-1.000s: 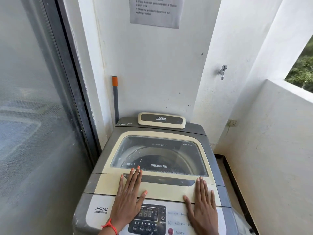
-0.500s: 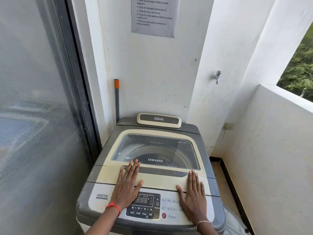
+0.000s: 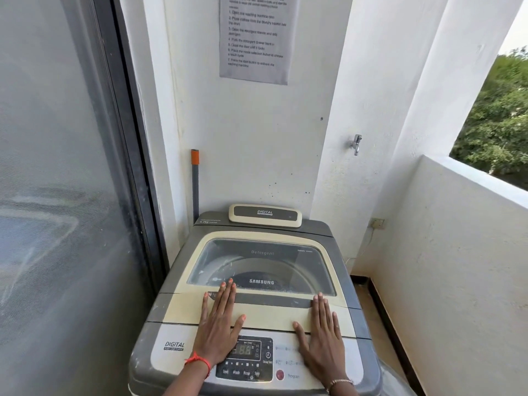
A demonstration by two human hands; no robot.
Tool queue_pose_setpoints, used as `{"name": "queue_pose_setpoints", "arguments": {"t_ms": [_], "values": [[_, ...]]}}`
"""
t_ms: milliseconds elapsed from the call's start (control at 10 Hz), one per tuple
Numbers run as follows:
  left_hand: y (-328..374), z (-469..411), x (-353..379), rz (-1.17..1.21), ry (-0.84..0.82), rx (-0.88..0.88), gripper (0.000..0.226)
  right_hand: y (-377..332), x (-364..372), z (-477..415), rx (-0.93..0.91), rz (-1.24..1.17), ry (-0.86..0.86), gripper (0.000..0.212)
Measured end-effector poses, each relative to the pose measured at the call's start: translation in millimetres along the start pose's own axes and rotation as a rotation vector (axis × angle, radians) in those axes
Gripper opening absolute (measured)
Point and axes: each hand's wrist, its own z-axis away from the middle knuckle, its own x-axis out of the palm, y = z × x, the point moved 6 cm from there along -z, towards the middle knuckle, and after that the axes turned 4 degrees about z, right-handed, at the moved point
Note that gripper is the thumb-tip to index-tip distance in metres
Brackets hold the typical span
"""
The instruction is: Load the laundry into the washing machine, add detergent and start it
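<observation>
A grey and cream top-loading washing machine (image 3: 177, 284) stands in front of me with its lid (image 3: 274, 315) down. Through the lid's window (image 3: 263, 264) I see the drum, and no laundry shows in it. My left hand (image 3: 220, 324) lies flat on the lid's front part, fingers spread, fingertips at the dark handle slot. My right hand (image 3: 321, 338) lies flat beside it on the lid and the control panel (image 3: 245, 358). The panel's display reads 88. A red button (image 3: 280, 374) sits near the panel's front edge. No detergent container is in view.
A glass sliding door (image 3: 63, 195) runs along the left. A printed instruction sheet (image 3: 254, 38) hangs on the white wall behind the machine, a tap (image 3: 356, 143) to its right. A grey pole with an orange tip (image 3: 195, 181) stands in the corner. A low white parapet (image 3: 457, 238) closes the right side.
The camera has pulled back and tilted up, so more of the wall sheet and both wrists show. Both hands stay flat on the lid.
</observation>
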Motion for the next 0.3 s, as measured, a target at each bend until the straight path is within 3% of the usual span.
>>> {"name": "queue_pose_setpoints", "arguments": {"t_ms": [300], "values": [[43.9, -18.6, -10.4, 0.031, 0.172, 0.05, 0.068, -47.1, -5.1, -18.2, -0.119, 0.016, 0.145, 0.073]]}}
